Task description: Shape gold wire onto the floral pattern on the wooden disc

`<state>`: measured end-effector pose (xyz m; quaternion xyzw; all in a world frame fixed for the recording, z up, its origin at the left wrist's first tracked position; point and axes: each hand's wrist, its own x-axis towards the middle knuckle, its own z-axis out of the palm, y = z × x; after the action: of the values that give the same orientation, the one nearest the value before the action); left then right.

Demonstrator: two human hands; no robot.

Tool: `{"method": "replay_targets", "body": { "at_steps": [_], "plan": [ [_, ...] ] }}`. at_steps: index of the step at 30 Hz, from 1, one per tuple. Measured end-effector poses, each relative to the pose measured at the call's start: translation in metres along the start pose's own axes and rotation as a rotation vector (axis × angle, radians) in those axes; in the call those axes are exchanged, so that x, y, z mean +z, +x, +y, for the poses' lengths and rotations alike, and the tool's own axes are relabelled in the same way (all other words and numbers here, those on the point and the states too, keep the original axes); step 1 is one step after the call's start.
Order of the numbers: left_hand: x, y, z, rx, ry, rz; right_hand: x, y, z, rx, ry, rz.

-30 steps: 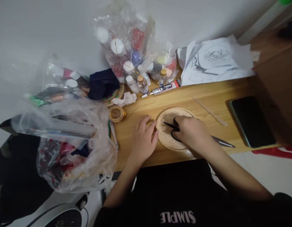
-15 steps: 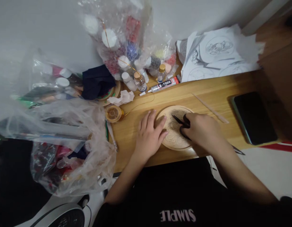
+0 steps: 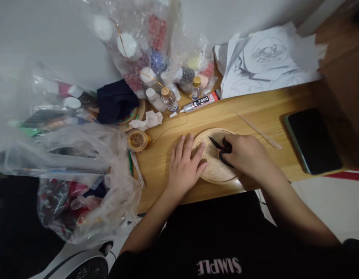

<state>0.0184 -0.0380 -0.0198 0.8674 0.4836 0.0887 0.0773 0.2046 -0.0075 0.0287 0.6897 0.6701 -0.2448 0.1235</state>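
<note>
On the near-centre part of the light wooden tabletop [image 3: 255, 116] lies a round pale wooden disc with a drawn pattern [image 3: 214, 166]. Left hand [image 3: 183, 166]: palm down, fingers spread flat, gripping nothing; its fingertips rest on the left edge of the disc. Right hand [image 3: 247, 155]: closed around the black handles of a pair of black scissors [image 3: 221, 149], whose dark blades point left and far over the disc's upper face; whether the tips touch the wood cannot be told. Just left of the left hand stands a small amber spool of thin wire [image 3: 138, 140], with a strand curving right toward the far side of the disc. Beyond the disc, a white tube of glue with a black label [image 3: 200, 102] lies on its side, near two small clear bottles with gold caps [image 3: 168, 97]. A thin pale wooden stick [image 3: 259, 133] lies to the right of the disc, and a black smartphone [image 3: 313, 141] lies face up at the right end of the table. Sheets of white paper with pencil sketches [image 3: 269, 64] are stacked at far right. Clear plastic bags of craft supplies [image 3: 80, 162] crowd the left and far side.
</note>
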Motion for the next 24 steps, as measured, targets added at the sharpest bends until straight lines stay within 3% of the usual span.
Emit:
{"method": "replay_targets", "body": {
  "at_steps": [9, 15, 24],
  "plan": [
    [0.0, -0.007, 0.0, 0.108, 0.079, -0.03, 0.003, 0.0, 0.001, 0.002, 0.025, 0.057],
    [0.002, -0.009, -0.002, 0.109, 0.06, -0.099, 0.005, 0.0, 0.002, -0.003, 0.043, 0.079],
    [0.005, -0.014, -0.008, 0.189, 0.004, 0.019, 0.005, 0.0, 0.002, 0.014, 0.055, 0.07]
  ]
}}
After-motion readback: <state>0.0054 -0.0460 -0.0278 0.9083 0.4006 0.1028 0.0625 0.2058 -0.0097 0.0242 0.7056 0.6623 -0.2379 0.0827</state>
